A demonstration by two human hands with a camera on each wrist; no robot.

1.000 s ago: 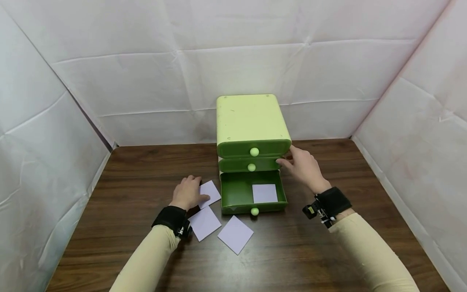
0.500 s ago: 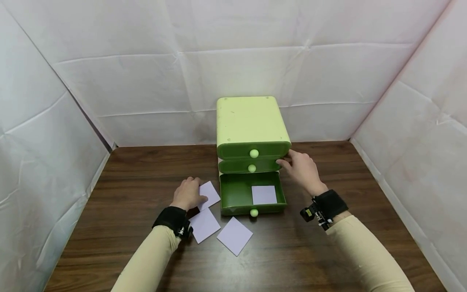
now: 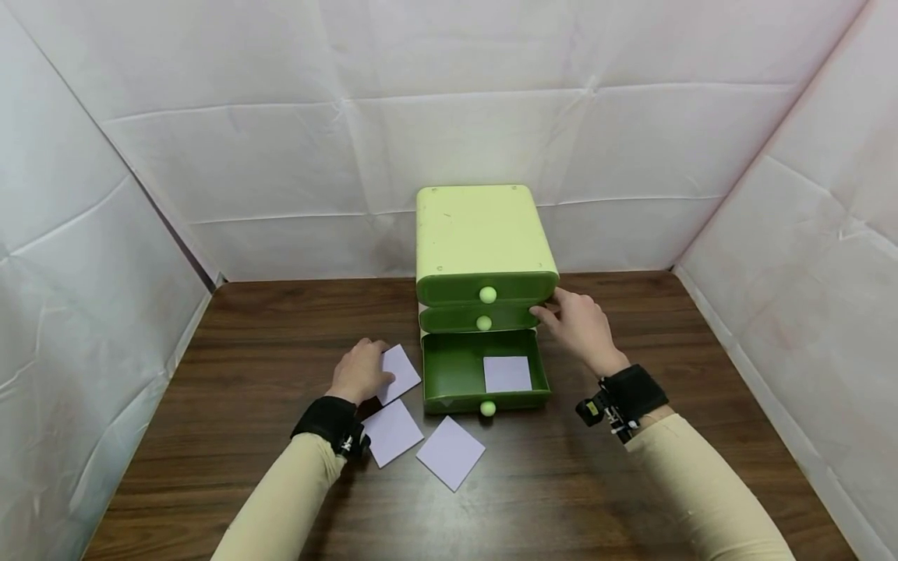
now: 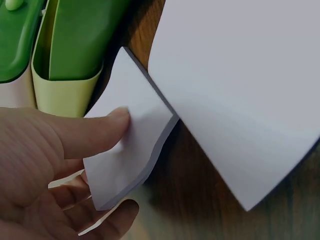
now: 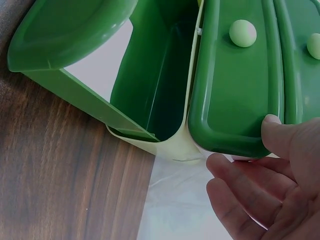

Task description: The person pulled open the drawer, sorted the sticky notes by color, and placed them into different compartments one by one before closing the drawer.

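A light-green drawer cabinet (image 3: 482, 234) stands at the back of the brown table (image 3: 631, 499). Its bottom drawer (image 3: 456, 366) is pulled out, and a lilac paper square (image 3: 507, 374) lies inside. My left hand (image 3: 379, 365) pinches another lilac square (image 3: 401, 368) left of the drawer. In the left wrist view my thumb (image 4: 100, 130) presses on that bent sheet (image 4: 140, 150), with fingers under it. My right hand (image 3: 549, 313) rests against the cabinet's right side at the shut middle drawer (image 3: 477, 319). There its thumb (image 5: 280, 135) touches the drawer front (image 5: 235, 90).
Two more lilac squares (image 3: 393, 431) (image 3: 450, 452) lie on the table in front of the open drawer. White padded walls (image 3: 105, 296) close in the table on the left, back and right. The top drawer (image 3: 484, 290) is shut.
Hardly anything has moved. My left hand has drawn its sheet a little toward itself and keeps hold of it. My right hand stays against the cabinet.
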